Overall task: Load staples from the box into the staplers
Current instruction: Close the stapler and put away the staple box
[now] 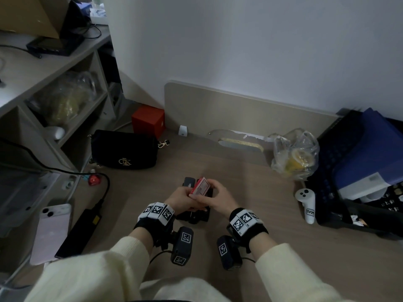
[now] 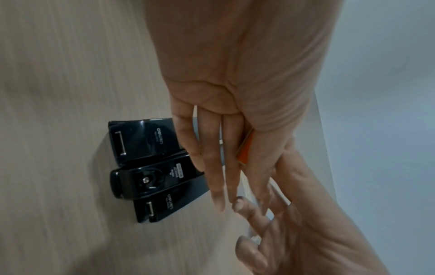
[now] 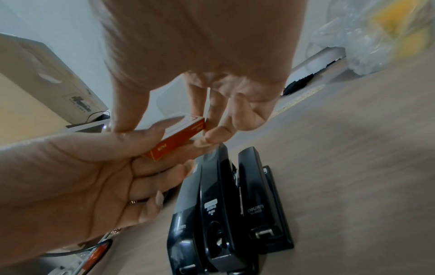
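Both hands meet over the staplers (image 3: 223, 214), which lie side by side on the desk (image 1: 250, 214) directly beneath the fingers, presumably parked close so a strip can drop straight in once freed. The left hand (image 1: 182, 198) cradles the small red staple box (image 3: 175, 138), thumb on its white top face and fingers curled underneath, holding it steady and raised clear of the staplers. The right hand (image 1: 218, 198) pinches the box's far end between thumb and fingertips (image 3: 213, 136), a grip that looks suited to pushing or pulling the inner tray open. The box appears closed; no staples show yet.
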`<action>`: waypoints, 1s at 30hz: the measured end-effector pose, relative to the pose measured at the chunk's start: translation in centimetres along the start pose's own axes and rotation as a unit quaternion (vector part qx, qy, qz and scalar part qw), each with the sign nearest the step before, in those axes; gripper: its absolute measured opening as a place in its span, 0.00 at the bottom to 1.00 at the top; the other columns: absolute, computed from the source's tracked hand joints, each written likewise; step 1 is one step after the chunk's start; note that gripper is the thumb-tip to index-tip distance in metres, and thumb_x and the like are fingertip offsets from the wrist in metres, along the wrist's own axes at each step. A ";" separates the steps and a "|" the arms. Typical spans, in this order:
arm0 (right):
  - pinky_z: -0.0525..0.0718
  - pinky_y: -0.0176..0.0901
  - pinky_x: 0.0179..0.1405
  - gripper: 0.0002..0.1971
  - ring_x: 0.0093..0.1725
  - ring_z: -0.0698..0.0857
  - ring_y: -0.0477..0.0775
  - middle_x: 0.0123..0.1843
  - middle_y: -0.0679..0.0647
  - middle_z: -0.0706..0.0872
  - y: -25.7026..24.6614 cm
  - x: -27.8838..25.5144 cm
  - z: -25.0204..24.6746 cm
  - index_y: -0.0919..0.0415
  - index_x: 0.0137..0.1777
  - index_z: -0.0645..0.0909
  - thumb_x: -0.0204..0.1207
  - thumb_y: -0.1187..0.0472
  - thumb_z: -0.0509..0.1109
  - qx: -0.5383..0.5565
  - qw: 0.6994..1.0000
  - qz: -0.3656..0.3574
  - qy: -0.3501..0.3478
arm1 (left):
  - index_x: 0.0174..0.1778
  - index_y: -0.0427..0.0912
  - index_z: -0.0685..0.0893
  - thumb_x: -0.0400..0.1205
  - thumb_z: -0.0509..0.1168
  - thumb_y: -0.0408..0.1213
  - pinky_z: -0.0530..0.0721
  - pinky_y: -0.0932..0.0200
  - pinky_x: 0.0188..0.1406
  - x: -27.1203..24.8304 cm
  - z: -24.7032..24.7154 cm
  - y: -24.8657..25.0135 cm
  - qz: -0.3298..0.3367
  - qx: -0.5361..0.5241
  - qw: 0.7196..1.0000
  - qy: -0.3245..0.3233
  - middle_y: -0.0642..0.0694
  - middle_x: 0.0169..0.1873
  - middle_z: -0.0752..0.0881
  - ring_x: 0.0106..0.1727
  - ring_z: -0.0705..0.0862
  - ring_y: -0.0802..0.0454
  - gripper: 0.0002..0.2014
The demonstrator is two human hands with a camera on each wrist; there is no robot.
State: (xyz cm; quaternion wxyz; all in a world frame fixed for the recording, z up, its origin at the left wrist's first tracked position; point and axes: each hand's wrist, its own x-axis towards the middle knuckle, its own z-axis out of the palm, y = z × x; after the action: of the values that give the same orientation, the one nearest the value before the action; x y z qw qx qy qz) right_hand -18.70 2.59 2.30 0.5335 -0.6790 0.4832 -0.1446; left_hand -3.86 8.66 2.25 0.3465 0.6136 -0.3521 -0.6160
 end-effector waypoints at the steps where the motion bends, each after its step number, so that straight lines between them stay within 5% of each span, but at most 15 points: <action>1: 0.71 0.34 0.60 0.39 0.63 0.76 0.42 0.61 0.42 0.79 0.0 0.0 -0.1 0.53 0.73 0.73 0.62 0.46 0.82 -0.006 1.000 0.001 -0.002 | 0.61 0.28 0.81 0.73 0.74 0.23 0.85 0.45 0.59 0.0 0.0 0.1 0.003 0.024 1.000 -0.010 0.29 0.53 0.87 0.50 0.89 0.40 0.20; 6: 0.71 0.22 0.44 0.34 0.55 0.77 0.39 0.53 0.37 0.78 -0.1 -0.2 -0.7 0.51 0.70 0.75 0.64 0.47 0.81 -0.055 0.998 -0.015 0.011 | 0.62 0.37 0.81 0.72 0.76 0.26 0.86 0.51 0.57 -0.2 0.1 0.6 0.015 0.075 0.996 -0.042 0.35 0.54 0.87 0.54 0.87 0.43 0.22; 10: 0.79 0.36 0.56 0.36 0.58 0.80 0.42 0.55 0.38 0.80 0.2 -0.3 -2.0 0.48 0.67 0.78 0.60 0.35 0.78 -0.108 0.992 -0.007 0.059 | 0.66 0.43 0.79 0.76 0.73 0.26 0.85 0.61 0.44 0.1 -0.1 0.6 0.015 0.061 0.997 -0.043 0.45 0.51 0.88 0.45 0.87 0.55 0.24; 12: 0.79 0.34 0.52 0.35 0.57 0.82 0.44 0.54 0.40 0.82 0.8 -0.3 -2.9 0.50 0.65 0.79 0.60 0.34 0.78 -0.117 0.989 0.009 0.090 | 0.67 0.46 0.77 0.78 0.71 0.27 0.85 0.65 0.38 0.4 -0.6 0.5 -0.003 0.029 0.999 -0.017 0.49 0.53 0.89 0.44 0.89 0.58 0.22; 14: 0.74 0.32 0.49 0.33 0.55 0.81 0.44 0.55 0.45 0.83 1.6 -0.4 -3.7 0.54 0.66 0.78 0.64 0.39 0.78 -0.148 0.984 0.022 0.097 | 0.69 0.43 0.78 0.80 0.69 0.30 0.84 0.66 0.36 0.7 -1.1 0.3 -0.021 0.002 0.999 0.038 0.48 0.54 0.90 0.45 0.90 0.56 0.20; 19: 0.73 0.41 0.65 0.42 0.70 0.76 0.54 0.73 0.53 0.76 4.5 -0.6 -4.5 0.53 0.76 0.69 0.65 0.36 0.75 -0.261 0.958 0.068 0.093 | 0.66 0.40 0.76 0.80 0.69 0.28 0.85 0.65 0.27 1.1 -2.0 0.1 -0.055 -0.106 0.982 0.149 0.41 0.51 0.89 0.36 0.87 0.53 0.19; 23: 0.75 0.39 0.60 0.42 0.68 0.78 0.56 0.71 0.53 0.78 5.6 -0.5 -4.3 0.50 0.76 0.66 0.65 0.36 0.76 -0.296 0.950 0.084 0.041 | 0.70 0.42 0.72 0.80 0.69 0.31 0.84 0.58 0.35 1.2 -2.4 -0.5 -0.076 -0.120 0.975 0.173 0.40 0.52 0.89 0.37 0.87 0.51 0.22; 28: 0.79 0.43 0.58 0.40 0.63 0.81 0.60 0.66 0.58 0.81 6.6 0.6 -2.5 0.56 0.74 0.64 0.66 0.46 0.79 -0.258 0.961 0.101 -0.001 | 0.71 0.42 0.72 0.81 0.67 0.31 0.79 0.68 0.18 1.0 -2.8 -0.8 -0.091 -0.104 0.976 0.170 0.38 0.56 0.89 0.37 0.87 0.51 0.22; 30: 0.77 0.42 0.58 0.39 0.65 0.81 0.60 0.68 0.59 0.80 6.9 1.0 -1.9 0.57 0.75 0.63 0.68 0.48 0.78 -0.254 0.961 0.104 -0.020 | 0.70 0.42 0.72 0.81 0.67 0.30 0.78 0.68 0.19 1.0 -3.0 -0.9 -0.097 -0.100 0.977 0.164 0.39 0.56 0.89 0.37 0.88 0.51 0.21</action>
State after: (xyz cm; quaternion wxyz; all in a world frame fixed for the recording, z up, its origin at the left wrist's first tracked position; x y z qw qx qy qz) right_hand -23.05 0.93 -3.25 0.3649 -0.7411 0.5611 0.0527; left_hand -0.84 8.26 0.95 0.3980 0.6997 -0.1655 -0.5698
